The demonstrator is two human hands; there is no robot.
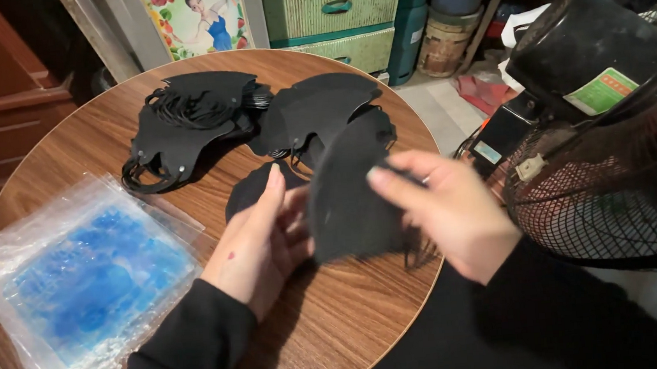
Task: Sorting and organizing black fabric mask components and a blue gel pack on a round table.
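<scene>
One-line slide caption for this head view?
Both hands, left hand and right hand, hold a black face mask above a round wooden table.

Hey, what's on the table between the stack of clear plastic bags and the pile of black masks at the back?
Nothing: in the head view, only bare wooden table separates the plastic bags from the mask pile.

The folded mask held between both hands was plain matte black, as were the stacked masks and their ear loops. The tabletop showed a warm brown wood grain with a pale edge. The clear plastic bags carried a mottled blue print. Both sleeves were black. The fan had a black wire grille and a green label. The drawers were pale green woven with teal frames.
</scene>
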